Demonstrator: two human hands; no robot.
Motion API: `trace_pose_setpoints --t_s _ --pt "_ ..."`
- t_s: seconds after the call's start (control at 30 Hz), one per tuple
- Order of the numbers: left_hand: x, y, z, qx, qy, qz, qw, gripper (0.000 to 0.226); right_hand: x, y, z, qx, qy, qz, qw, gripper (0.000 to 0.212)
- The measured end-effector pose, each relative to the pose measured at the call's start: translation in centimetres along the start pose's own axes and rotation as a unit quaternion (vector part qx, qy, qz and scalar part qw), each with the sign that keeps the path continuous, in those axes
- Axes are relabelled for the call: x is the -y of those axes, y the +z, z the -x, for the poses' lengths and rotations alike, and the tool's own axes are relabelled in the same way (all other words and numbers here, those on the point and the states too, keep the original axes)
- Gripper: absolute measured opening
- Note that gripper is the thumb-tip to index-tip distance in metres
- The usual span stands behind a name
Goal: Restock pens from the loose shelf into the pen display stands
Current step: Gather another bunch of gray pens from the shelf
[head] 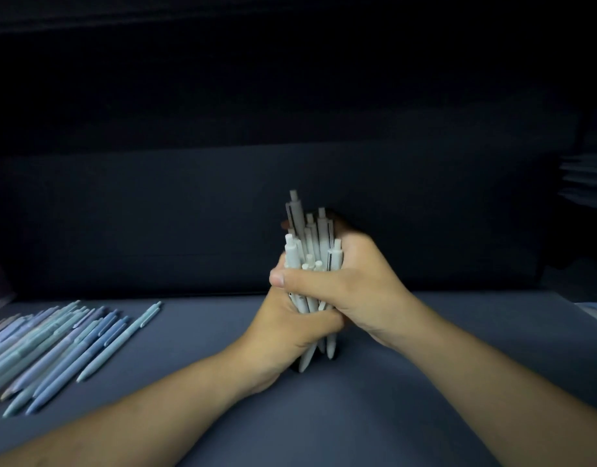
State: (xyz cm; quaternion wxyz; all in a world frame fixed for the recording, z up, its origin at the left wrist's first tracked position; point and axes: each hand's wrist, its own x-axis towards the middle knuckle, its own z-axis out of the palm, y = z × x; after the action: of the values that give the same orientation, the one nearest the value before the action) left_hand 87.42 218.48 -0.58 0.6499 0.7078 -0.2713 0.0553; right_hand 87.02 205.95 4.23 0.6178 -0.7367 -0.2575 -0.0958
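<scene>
Both bare forearms angle in from the bottom corners and meet in the middle. The left hand sits lower, fingers curled round the upright bundle of white plastic click pens; the right hand clamps just above it, thumb lying across the front.

The bundle of white click pens looks like smooth, matt plastic. Left of it, the pastel blue plastic pens look equally matt, lying on a smooth, matt dark shelf board.
</scene>
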Motion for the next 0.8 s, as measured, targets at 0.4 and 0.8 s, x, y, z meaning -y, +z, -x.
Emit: trace_pose_setpoints --t_s 0.4,0.8 --pt "0.6 -0.3 0.2 -0.006 -0.060 0.022 0.998 0.007 -1.3 0.2 0.6 0.039 0.027 -0.025 0.999 0.031" --pt "0.2 0.5 0.1 0.093 -0.060 -0.020 0.994 0.031 -1.5 -0.1 0.3 -0.049 0.033 -0.044 0.997 0.032"
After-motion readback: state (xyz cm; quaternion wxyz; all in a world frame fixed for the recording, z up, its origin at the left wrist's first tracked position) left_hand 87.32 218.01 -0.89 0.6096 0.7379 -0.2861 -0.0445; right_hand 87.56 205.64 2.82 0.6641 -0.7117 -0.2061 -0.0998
